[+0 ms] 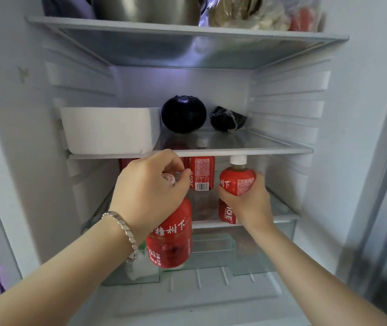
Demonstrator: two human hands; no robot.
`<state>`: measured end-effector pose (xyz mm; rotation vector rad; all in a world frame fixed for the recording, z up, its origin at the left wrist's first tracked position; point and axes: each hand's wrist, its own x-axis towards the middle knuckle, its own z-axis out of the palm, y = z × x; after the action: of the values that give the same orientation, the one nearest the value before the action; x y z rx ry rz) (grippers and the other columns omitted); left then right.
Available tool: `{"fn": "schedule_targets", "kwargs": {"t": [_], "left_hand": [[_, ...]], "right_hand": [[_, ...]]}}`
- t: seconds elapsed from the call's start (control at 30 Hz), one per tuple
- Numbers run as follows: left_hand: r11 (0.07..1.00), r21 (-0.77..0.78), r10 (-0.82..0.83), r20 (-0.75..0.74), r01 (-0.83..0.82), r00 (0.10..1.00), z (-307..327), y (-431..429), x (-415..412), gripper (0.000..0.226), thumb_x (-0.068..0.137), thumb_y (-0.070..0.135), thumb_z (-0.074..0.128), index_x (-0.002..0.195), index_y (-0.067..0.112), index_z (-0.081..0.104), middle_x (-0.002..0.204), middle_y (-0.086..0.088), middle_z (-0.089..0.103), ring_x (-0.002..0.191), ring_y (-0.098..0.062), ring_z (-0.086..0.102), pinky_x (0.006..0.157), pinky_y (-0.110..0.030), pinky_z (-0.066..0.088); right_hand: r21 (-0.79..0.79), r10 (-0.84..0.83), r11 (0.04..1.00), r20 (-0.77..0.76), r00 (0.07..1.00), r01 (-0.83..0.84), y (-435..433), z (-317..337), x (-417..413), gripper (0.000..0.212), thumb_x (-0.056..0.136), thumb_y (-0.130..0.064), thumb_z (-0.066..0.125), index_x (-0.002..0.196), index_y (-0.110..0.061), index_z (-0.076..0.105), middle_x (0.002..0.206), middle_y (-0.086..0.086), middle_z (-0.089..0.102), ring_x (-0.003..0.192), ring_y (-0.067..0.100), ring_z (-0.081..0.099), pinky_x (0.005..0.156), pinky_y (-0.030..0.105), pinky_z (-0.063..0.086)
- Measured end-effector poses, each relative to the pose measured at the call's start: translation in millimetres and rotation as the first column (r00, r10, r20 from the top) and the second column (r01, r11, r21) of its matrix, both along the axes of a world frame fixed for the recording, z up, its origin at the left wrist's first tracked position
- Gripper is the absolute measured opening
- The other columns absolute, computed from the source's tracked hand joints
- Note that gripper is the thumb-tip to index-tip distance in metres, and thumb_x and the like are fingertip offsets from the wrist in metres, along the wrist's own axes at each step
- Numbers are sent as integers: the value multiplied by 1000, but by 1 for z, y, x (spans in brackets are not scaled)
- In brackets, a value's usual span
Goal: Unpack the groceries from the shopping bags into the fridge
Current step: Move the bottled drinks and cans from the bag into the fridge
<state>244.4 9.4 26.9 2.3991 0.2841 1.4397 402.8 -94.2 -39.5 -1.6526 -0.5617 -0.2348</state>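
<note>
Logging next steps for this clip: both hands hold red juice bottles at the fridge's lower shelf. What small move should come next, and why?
Probably stand the right bottle on the lower shelf and release it: the right hand grips it there, beside the back bottle, which already stands upright. The left hand holds the left bottle by its top, out in front.

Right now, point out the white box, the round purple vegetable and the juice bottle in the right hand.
white box (110,130): head view, front wall.
round purple vegetable (183,117): head view, front skin.
juice bottle (236,182): head view, red label, gripped by right hand (249,204).
</note>
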Motion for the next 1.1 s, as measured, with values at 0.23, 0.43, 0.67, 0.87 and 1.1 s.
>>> {"fn": "schedule_targets", "kwargs": {"t": [0.23, 0.43, 0.67, 0.87, 1.1], "left_hand": [[993, 114, 13, 59, -20, 998, -11, 4, 10, 11, 75, 20, 69, 68, 13, 64, 63, 6, 63, 53, -12, 57, 48, -19, 44], [990, 141, 13, 12, -15, 1000, -19, 5, 13, 9, 73, 23, 65, 67, 17, 62, 60, 12, 58, 47, -8, 54, 42, -18, 43], [992, 126, 19, -64, -11, 998, -25, 14, 17, 12, 74, 19, 73, 70, 19, 62, 61, 16, 53, 49, -6, 54, 45, -14, 43], [994, 109, 36, -92, -26, 995, -26, 16, 27, 14, 75, 17, 72, 68, 19, 60, 56, 16, 49, 47, -5, 51, 43, -15, 40], [997, -52, 46, -76, -50, 996, -28, 21, 27, 14, 79, 20, 68, 68, 21, 59, 61, 11, 59, 59, -9, 58, 56, -30, 50]], "right_hand": [[-114, -103, 989, -39, 994, 98, 30, -8, 31, 79, 71, -42, 78, 130, -15, 34, 125, 10, 48, 106, 22, 52, 84, 32, 48], [-416, -231, 889, -43, 972, 193, 58, -3, 54, 79, 81, -45, 66, 135, -4, 26, 131, 21, 38, 114, 35, 50, 93, 42, 43], [-605, -273, 769, -20, 962, 205, 96, 6, 68, 127, 65, -73, 64, 147, -2, -3, 142, 20, 21, 120, 34, 47, 90, 42, 49], [-520, -174, 850, -130, 976, 82, 113, 2, 78, 110, 79, -47, 69, 145, 6, -2, 147, 22, 22, 133, 33, 35, 106, 40, 37], [-147, 162, 968, -263, 951, -206, 66, 17, 23, 31, 88, -5, 52, 117, -8, 63, 106, -5, 61, 102, 9, 56, 83, 19, 40]]}}
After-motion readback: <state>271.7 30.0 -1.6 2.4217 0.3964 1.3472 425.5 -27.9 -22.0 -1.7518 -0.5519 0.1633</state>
